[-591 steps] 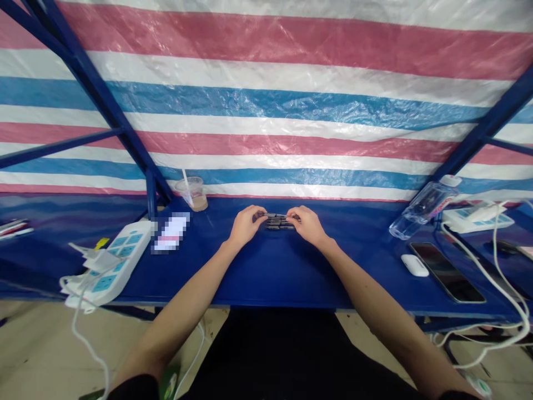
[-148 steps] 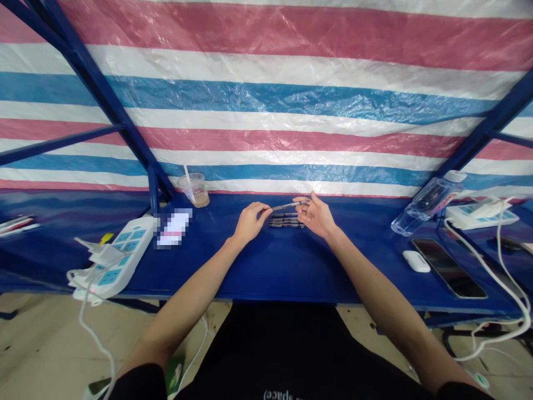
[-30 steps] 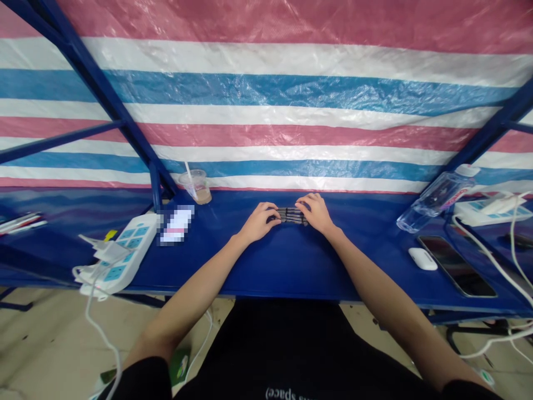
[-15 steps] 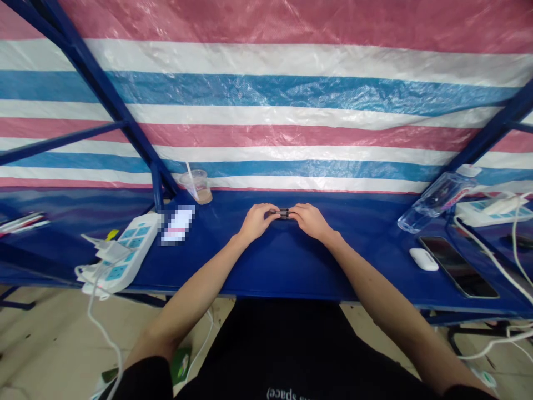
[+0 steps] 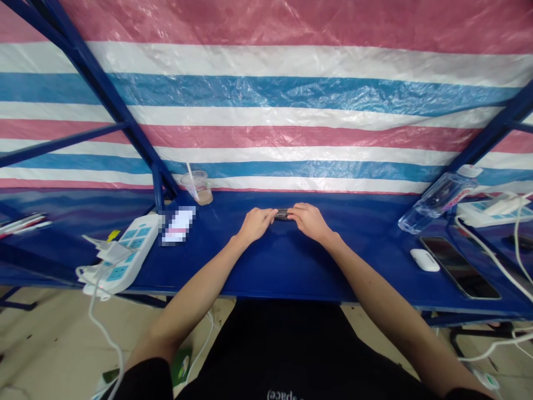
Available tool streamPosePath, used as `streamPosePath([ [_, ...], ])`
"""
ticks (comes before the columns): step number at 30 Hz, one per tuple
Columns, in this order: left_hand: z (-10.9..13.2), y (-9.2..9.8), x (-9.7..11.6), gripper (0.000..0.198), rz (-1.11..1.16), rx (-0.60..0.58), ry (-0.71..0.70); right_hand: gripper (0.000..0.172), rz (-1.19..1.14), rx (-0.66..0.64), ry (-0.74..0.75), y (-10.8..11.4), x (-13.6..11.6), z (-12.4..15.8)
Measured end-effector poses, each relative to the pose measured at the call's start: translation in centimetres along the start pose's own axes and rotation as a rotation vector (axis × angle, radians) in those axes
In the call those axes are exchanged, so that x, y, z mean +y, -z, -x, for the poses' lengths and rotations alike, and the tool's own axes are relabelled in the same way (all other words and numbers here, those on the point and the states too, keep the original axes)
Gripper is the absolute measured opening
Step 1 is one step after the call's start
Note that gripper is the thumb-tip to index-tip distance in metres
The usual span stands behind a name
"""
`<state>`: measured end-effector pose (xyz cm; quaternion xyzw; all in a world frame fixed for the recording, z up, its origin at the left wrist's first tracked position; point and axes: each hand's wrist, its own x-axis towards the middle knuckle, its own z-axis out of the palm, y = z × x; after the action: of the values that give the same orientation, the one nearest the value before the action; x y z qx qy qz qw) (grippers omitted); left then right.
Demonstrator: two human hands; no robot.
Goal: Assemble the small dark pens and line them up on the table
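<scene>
A small dark object [image 5: 282,214] is held between my two hands above the blue table [image 5: 287,266], near its middle. My left hand [image 5: 255,223] pinches its left end with thumb and fingers. On the other side, the fingers of my right hand [image 5: 308,220] are closed on its right end. Fingertips cover both ends, and the object is too small to name.
At the left are a plastic cup [image 5: 202,191] with a straw, a blurred-out white item [image 5: 179,225] and a power strip [image 5: 125,255]. A clear bottle [image 5: 437,201], white earphone case [image 5: 425,260], phone [image 5: 460,268] and second power strip [image 5: 491,213] lie at the right.
The fingers of my left hand have shifted slightly on the dark object, which now shows a plainer dark face. Both hands remain in nearly the same place.
</scene>
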<state>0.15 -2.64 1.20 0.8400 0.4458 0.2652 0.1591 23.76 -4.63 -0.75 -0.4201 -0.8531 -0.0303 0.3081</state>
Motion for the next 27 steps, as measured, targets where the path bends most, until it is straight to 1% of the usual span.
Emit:
streamPosePath([
  [1,0.00,0.01,0.02,0.047,0.026,0.010,-0.003,0.021,0.001,0.000,-0.009,0.00,0.03,0.04],
  [3,-0.05,-0.06,-0.07,0.029,0.076,0.047,-0.033,0.026,0.002,0.001,-0.025,0.05,0.09,0.13],
  [6,-0.19,-0.31,-0.48,0.022,0.128,0.096,-0.108,0.034,0.004,-0.001,-0.032,0.18,0.02,0.24],
  [9,-0.23,-0.43,-0.84,0.013,0.129,0.130,-0.151,0.026,-0.023,0.003,-0.038,0.15,-0.12,0.23],
  [12,-0.20,-0.30,-0.85,0.017,0.083,0.129,-0.139,0.019,-0.079,0.029,-0.060,-0.12,0.01,0.15],
  [16,-0.17,-0.18,-0.71,0.033,0.063,0.072,-0.134,0.014,-0.138,0.045,-0.090,-0.49,0.51,0.12],
  [17,-0.17,-0.22,-0.73,0.032,0.076,0.067,-0.137,0.013,-0.146,0.047,-0.095,-0.52,0.60,0.14],
  [19,-0.17,-0.36,-0.80,0.023,0.117,0.078,-0.147,0.012,-0.159,0.055,-0.100,-0.54,0.66,0.19],
  [21,-0.17,-0.52,-0.89,0.021,0.155,0.090,-0.161,0.013,-0.165,0.066,-0.101,-0.52,0.62,0.25],
  [24,-0.13,-0.60,-0.84,0.016,0.175,0.070,-0.175,0.014,-0.159,0.073,-0.093,-0.54,0.50,0.28],
  [27,-0.09,-0.47,-0.59,0.015,0.153,0.050,-0.142,0.014,-0.165,0.064,-0.070,-0.61,0.46,0.27],
])
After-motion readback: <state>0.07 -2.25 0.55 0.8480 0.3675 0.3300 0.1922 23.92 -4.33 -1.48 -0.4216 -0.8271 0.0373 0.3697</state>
